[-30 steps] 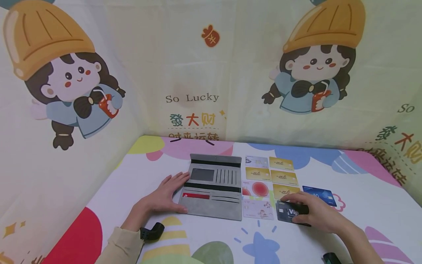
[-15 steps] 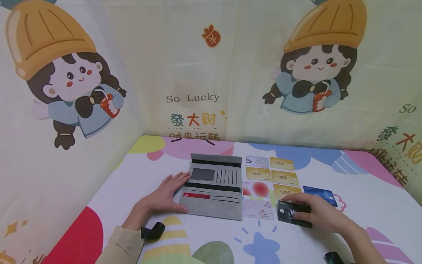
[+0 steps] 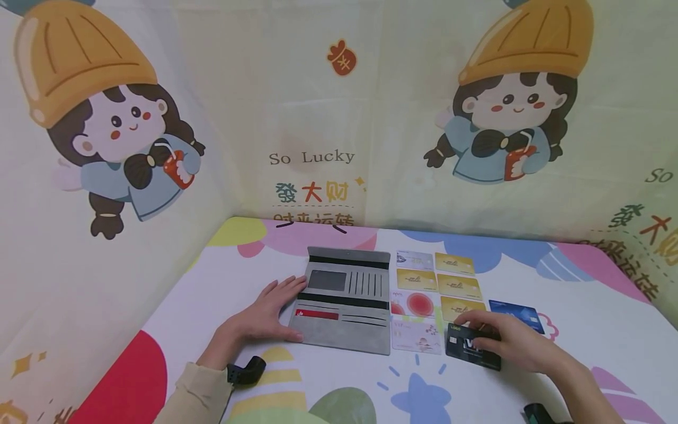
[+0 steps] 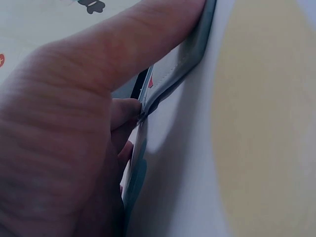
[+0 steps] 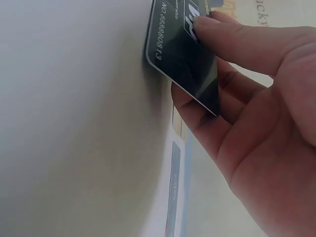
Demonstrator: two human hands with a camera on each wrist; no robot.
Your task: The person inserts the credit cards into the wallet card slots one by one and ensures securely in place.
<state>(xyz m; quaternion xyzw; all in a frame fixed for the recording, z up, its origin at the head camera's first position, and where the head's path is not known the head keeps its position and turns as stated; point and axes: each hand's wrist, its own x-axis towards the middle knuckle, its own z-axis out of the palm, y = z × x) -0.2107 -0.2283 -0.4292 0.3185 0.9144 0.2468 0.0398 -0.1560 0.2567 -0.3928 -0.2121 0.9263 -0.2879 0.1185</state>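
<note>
A grey wallet (image 3: 344, 338) lies unfolded on the table, showing card slots, a dark window pocket and a red card tucked into a lower slot. My left hand (image 3: 259, 312) rests along its left side with fingers extended; in the left wrist view the thumb lies on the wallet's edge (image 4: 190, 57). To the right, my right hand (image 3: 521, 344) pinches a black VIP card (image 3: 457, 344) between thumb and fingers. The right wrist view shows that card (image 5: 185, 61) tilted, one side raised off the table, with the thumb on its printed face.
Two columns of cards lie right of the wallet: several gold cards (image 3: 459, 287), a silver card (image 3: 415, 259), a red-circle card (image 3: 415, 304) and a pale pink VIP card (image 3: 415, 337). A blue card (image 3: 511, 313) lies beyond my right hand. A printed backdrop (image 3: 402, 147) borders the table.
My right hand has tilted the black card up a little, showing more of its face. The left hand and wallet stay in place; the view has shifted slightly.
</note>
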